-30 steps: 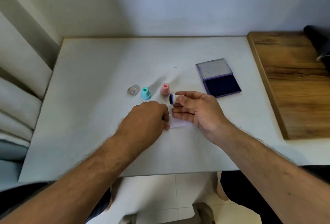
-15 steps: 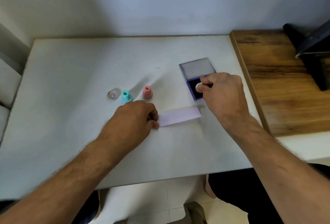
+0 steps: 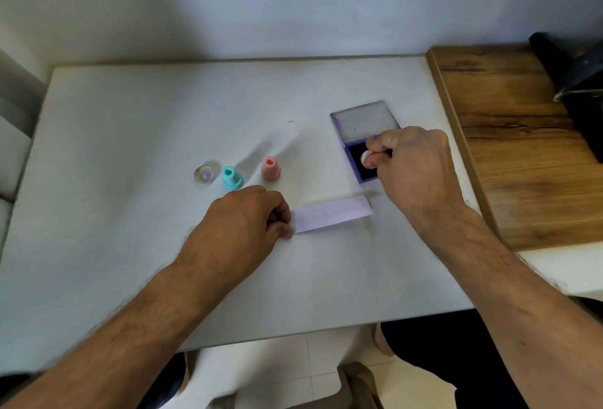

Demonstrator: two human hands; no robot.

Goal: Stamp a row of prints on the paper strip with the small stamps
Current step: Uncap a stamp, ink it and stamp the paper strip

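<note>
A pale lilac paper strip (image 3: 332, 213) lies flat on the white table (image 3: 130, 134). My left hand (image 3: 243, 221) rests on the strip's left end with curled fingers, holding it down. My right hand (image 3: 412, 168) pinches a small white stamp (image 3: 364, 157) and holds it on the dark pad of the open purple ink pad (image 3: 360, 160); the stamp's lower part is hidden by my fingers. A pink stamp (image 3: 270, 168) and a teal stamp (image 3: 232, 177) stand upright behind my left hand.
A small clear round cap (image 3: 205, 174) lies left of the teal stamp. The ink pad's lid (image 3: 365, 121) lies open behind the pad. A wooden board (image 3: 522, 147) adjoins the table's right side, with a black object (image 3: 580, 88) at its far end.
My right hand carried the white stamp from above the strip over to the ink pad and now holds it there. My left hand stays on the strip's left end.
</note>
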